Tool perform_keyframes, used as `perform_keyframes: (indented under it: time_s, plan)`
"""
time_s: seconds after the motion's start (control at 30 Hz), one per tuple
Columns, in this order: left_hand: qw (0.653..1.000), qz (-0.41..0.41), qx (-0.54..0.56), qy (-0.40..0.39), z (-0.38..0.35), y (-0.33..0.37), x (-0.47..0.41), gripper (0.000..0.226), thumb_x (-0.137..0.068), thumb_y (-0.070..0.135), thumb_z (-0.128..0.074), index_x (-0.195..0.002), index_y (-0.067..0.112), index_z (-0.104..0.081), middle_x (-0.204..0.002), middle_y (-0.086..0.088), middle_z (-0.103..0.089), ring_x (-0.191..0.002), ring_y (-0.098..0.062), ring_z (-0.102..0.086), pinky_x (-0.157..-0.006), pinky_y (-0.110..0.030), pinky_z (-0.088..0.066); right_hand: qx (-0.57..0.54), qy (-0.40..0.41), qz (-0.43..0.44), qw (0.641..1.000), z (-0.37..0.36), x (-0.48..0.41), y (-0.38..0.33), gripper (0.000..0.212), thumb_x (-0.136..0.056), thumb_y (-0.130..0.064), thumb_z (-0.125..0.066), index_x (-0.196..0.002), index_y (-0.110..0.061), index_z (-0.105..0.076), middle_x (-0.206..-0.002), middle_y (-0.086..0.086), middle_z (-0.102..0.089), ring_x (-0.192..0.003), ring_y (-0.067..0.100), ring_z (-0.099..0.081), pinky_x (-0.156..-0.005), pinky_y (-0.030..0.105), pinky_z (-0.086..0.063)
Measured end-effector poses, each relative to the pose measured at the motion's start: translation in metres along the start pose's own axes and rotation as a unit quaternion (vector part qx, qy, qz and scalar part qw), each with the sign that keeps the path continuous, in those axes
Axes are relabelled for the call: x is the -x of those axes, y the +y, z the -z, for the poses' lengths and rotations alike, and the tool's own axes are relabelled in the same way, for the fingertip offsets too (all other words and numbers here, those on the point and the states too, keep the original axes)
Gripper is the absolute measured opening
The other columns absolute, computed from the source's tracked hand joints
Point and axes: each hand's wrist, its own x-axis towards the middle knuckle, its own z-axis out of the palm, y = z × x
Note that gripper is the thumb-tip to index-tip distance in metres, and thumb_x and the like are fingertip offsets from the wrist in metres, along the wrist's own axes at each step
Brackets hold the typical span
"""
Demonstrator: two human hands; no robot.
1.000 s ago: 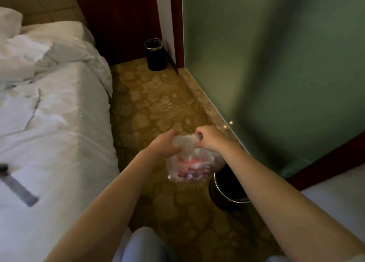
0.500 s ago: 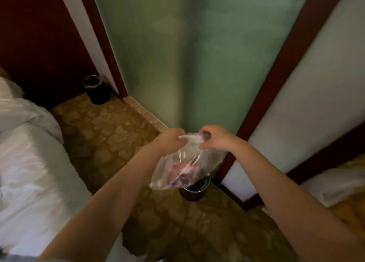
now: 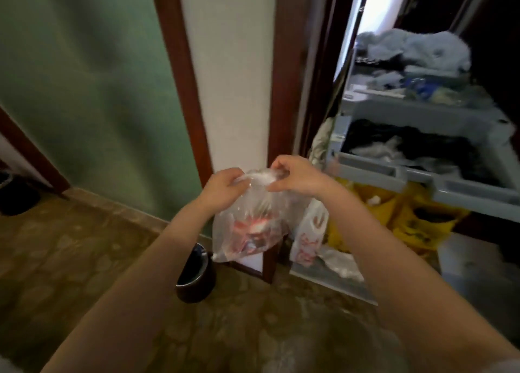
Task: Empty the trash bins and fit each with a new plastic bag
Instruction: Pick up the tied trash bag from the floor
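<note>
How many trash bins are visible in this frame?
2. One dark bin stands on the carpet below the held clear bag; a second bin, dim and cut off, sits at the left edge. Others may be hidden.

The clear plastic bag (image 3: 250, 226) hangs in the air. Its neck is bunched and pinched between the left hand (image 3: 222, 187) and the right hand (image 3: 298, 175), and red and white rubbish sags in its bottom. At its 7 o'clock a dark round bin (image 3: 194, 277) stands upright on the floor (image 3: 84, 260). A second dark bin (image 3: 14, 195) sits well apart at 9 o'clock.
</note>
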Motion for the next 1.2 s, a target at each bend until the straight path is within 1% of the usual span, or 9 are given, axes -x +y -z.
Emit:
perform_keyframes:
  time_s: [0.1,0.23,0.43,0.67,0.77,0.93,1.03,1.13,1.2]
  plan:
    - [0.999,-0.019,0.028,-0.028,-0.049,0.049,-0.024,0.017,-0.091,0.017,-0.059,-0.078,0.007,-0.063,-0.073,-0.006,-0.059,-0.068,-0.013,-0.051,-0.063,-0.027,-0.037,-0.018,0.055,-0.031,0.998,0.053,0.036,0.039,0.033,-0.075,-0.021,-0.083,-0.082,-0.027,-0.051,-0.086,-0.007,-0.055,-0.081,0.015,-0.056,-0.072,0.031,-0.048]
    - [0.997,-0.055,0.038,-0.042,-0.1,0.109,-0.061,0.019,-0.091,0.024,-0.06,-0.075,0.014,-0.057,-0.068,0.004,-0.051,-0.063,-0.009,-0.048,-0.06,-0.025,-0.037,-0.008,0.159,-0.052,0.986,0.116,0.071,0.077,0.031,-0.079,-0.019,-0.079,-0.082,-0.025,-0.048,-0.085,-0.005,-0.055,-0.069,0.016,-0.058,-0.063,0.034,-0.051]
    - [0.985,-0.117,0.113,-0.049,-0.172,0.201,-0.139,0.012,-0.092,0.031,-0.058,-0.087,0.019,-0.059,-0.077,0.003,-0.057,-0.068,-0.01,-0.051,-0.064,-0.027,-0.039,-0.048,0.37,-0.095,0.923,0.201,0.086,0.138,0.03,-0.081,-0.024,-0.077,-0.082,-0.03,-0.048,-0.084,-0.013,-0.055,-0.08,0.014,-0.06,-0.075,0.04,-0.055]
    - [0.972,-0.186,0.143,-0.028,-0.244,0.282,-0.257,0.02,-0.094,0.021,-0.055,-0.085,0.003,-0.056,-0.074,-0.005,-0.049,-0.069,-0.014,-0.044,-0.06,-0.027,-0.032,-0.042,0.489,-0.097,0.866,0.294,0.056,0.203,0.026,-0.084,-0.015,-0.073,-0.096,-0.023,-0.051,-0.082,-0.012,-0.055,-0.073,0.011,-0.059,-0.071,0.032,-0.053]
    - [0.965,-0.208,0.151,-0.045,-0.272,0.304,-0.305,0.026,-0.094,0.017,-0.053,-0.08,-0.004,-0.054,-0.075,-0.012,-0.046,-0.069,-0.016,-0.041,-0.061,-0.028,-0.031,-0.015,0.491,-0.124,0.862,0.329,0.04,0.23,0.026,-0.086,-0.016,-0.072,-0.103,-0.02,-0.054,-0.089,-0.009,-0.058,-0.083,0.014,-0.063,-0.076,0.029,-0.053]
    - [0.972,-0.187,0.126,-0.059,-0.326,0.321,-0.357,0.036,-0.092,0.015,-0.052,-0.063,0.014,-0.031,-0.062,-0.002,-0.034,-0.057,-0.012,-0.031,-0.056,-0.03,-0.022,-0.002,0.498,-0.158,0.853,0.36,0.019,0.292,0.027,-0.085,-0.02,-0.072,-0.103,-0.023,-0.053,-0.094,-0.005,-0.06,-0.083,0.016,-0.063,-0.078,0.037,-0.054]
    - [0.981,-0.155,0.074,-0.085,-0.358,0.314,-0.372,0.037,-0.093,0.015,-0.052,-0.06,0.017,-0.034,-0.063,0.002,-0.041,-0.063,-0.015,-0.039,-0.057,-0.029,-0.022,0.003,0.468,-0.194,0.862,0.366,0.008,0.336,0.027,-0.086,-0.022,-0.07,-0.1,-0.026,-0.048,-0.095,-0.006,-0.06,-0.084,0.015,-0.062,-0.076,0.038,-0.053]
    - [0.987,-0.108,0.006,-0.121,-0.387,0.288,-0.384,0.011,-0.092,0.02,-0.057,-0.095,0.009,-0.059,-0.098,-0.008,-0.062,-0.093,-0.025,-0.057,-0.075,-0.028,-0.038,0.077,0.378,-0.219,0.896,0.36,-0.004,0.385,0.021,-0.088,-0.022,-0.067,-0.095,-0.022,-0.047,-0.094,-0.004,-0.063,-0.085,0.016,-0.06,-0.071,0.034,-0.049]
    - [0.988,-0.082,-0.032,-0.124,-0.402,0.267,-0.383,0.044,-0.089,0.021,-0.063,-0.129,0.007,-0.051,-0.127,-0.011,-0.056,-0.117,-0.026,-0.053,-0.096,-0.032,-0.042,0.126,0.284,-0.229,0.923,0.352,-0.012,0.419,0.017,-0.089,-0.021,-0.064,-0.094,-0.021,-0.048,-0.096,-0.002,-0.064,-0.09,0.02,-0.06,-0.07,0.033,-0.046]
